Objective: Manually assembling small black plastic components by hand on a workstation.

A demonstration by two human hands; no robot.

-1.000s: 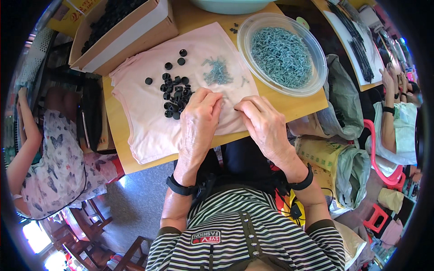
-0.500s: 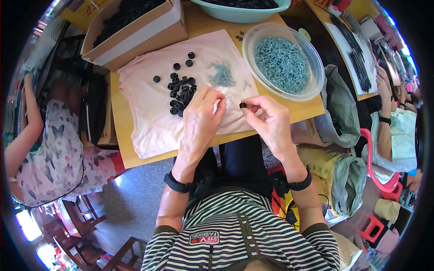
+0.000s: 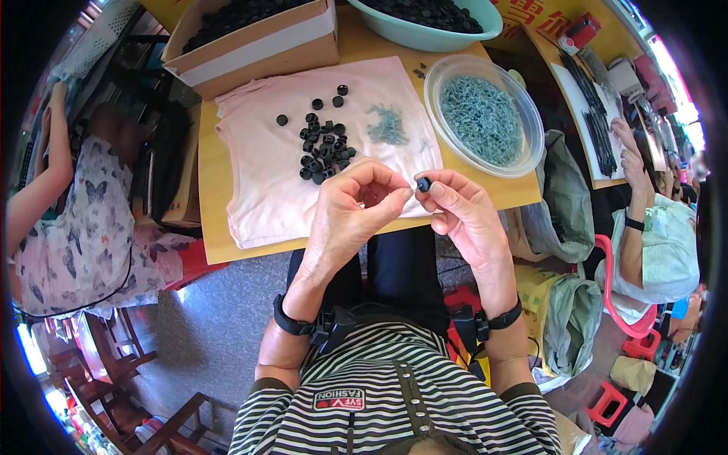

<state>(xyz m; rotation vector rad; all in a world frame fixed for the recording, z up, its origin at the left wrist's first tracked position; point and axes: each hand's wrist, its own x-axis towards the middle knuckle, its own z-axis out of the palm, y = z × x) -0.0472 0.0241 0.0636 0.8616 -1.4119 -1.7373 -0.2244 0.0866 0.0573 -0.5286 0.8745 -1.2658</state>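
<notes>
Black cap (image 3: 423, 183), small and round: pinched between thumb and forefinger of the right hand (image 3: 464, 218), held above the near table edge, about level with the hem of the pink cloth (image 3: 258, 178). Half a second ago the cap sat in the same fingers a little further from the left hand; a second ago both hands lay flat on the cloth among the loose parts. They have since lifted clear and closed together, so the piece reads as picked and now being worked on in the air.

Left hand (image 3: 350, 214): fingers curled, thumb and fingertips drawn to a pinch touching the cap from 9 o'clock; whether it holds a second small part cannot be told.

Surroundings, left to right:
- Another person in a butterfly-print dress (image 3: 76, 227), at 9 o'clock, apart from the table.
- Cardboard box (image 3: 258, 45) of black parts, at 11 o'clock.
- Loose heap of black caps (image 3: 322, 144) on the cloth, at 12 o'clock from the hands.
- Small pile of blue-grey metal bits (image 3: 388, 125), just beside the heap.
- Teal basin (image 3: 425, 30) of black parts, far edge.
- Clear plastic bowl (image 3: 523, 114) of blue-grey bits, at 1 o'clock.
- A second person's arm (image 3: 633, 189), at 3 o'clock.

Nothing stands between the hands and the heap.
</notes>
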